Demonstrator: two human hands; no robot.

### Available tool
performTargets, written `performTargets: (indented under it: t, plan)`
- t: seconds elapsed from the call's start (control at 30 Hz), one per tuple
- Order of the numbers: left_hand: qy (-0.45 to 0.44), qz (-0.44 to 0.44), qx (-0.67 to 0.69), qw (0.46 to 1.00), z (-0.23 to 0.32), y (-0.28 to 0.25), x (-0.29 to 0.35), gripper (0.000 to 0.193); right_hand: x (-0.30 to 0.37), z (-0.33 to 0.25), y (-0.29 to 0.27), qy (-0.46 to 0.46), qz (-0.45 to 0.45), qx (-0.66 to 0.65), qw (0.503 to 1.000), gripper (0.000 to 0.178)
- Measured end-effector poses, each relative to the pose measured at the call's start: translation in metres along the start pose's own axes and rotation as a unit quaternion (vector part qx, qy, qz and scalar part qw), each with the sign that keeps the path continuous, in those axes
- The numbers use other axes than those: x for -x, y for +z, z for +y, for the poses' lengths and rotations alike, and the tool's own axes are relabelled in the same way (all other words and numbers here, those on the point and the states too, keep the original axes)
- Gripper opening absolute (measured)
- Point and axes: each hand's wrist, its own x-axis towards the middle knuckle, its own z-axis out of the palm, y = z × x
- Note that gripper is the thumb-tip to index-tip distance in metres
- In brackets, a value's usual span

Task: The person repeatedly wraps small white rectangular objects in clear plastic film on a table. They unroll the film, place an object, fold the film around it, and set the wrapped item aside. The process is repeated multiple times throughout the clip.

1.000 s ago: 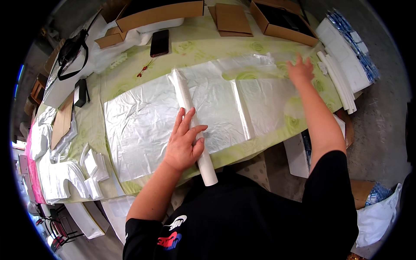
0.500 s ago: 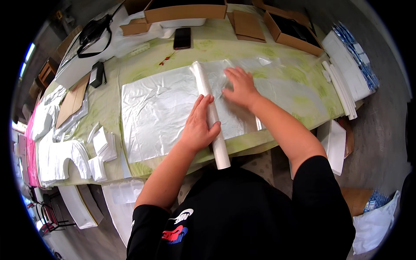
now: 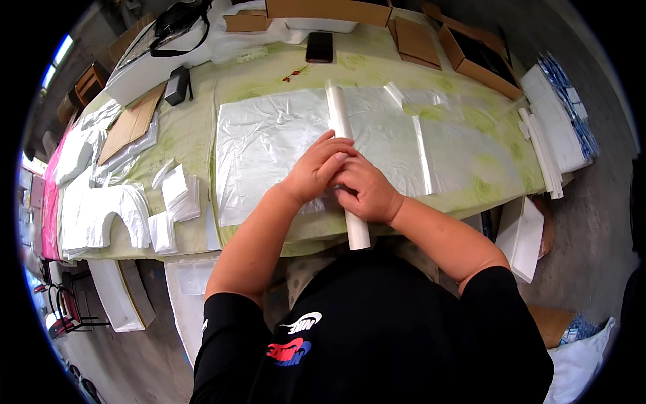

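Note:
A long roll of clear plastic film [image 3: 340, 111] lies across the table edge, its near end pointing at me. My left hand [image 3: 311, 172] rests over the roll from the left, its fingers stretched out and meeting the other hand. From the right, my right hand [image 3: 370, 188] lies over the roll with its fingers curled in; whether they pinch anything is hidden. Beneath the roll, a clear plastic sheet [image 3: 259, 161] spreads out flat and wrinkled to the left. More clear film [image 3: 390, 148] extends to the right, with a bright fold along it.
A phone [image 3: 319, 48] and a small red trinket [image 3: 294, 75] lie beyond. Cardboard boxes [image 3: 481, 64] stand at the back. White folded pieces [image 3: 101, 215] are piled at left beside a black device [image 3: 177, 86]. White rolls [image 3: 540, 155] lie along the right edge.
My right hand has moved from the film on the right to the roll, against my left hand, and its fingers have curled. The view has shifted slightly.

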Motion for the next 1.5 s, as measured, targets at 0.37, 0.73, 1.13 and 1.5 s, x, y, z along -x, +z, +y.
performTargets:
  t: [0.37, 0.73, 1.13, 1.5]
  plan:
    - [-0.057, -0.099, -0.003, 0.993, 0.017, -0.062, 0.016, 0.03, -0.052, -0.031, 0.047, 0.026, -0.257, -0.122, 0.958, 0.017]
    - [-0.195, 0.084, -0.413, 0.886, 0.062, -0.065, 0.066, 0.058, 0.025, -0.059, 0.041, -0.033, -0.107, -0.197, 0.974, 0.021]
    - [-0.533, 0.028, -0.453, 0.714, 0.041, -0.129, 0.072, 0.106, 0.061, -0.061, 0.018, 0.014, -0.096, -0.173, 0.98, 0.02]
    - [-0.319, 0.281, 0.202, 0.882, 0.059, -0.045, 0.024, 0.081, 0.07, -0.058, 0.014, 0.174, -0.002, -0.306, 0.936, 0.057]
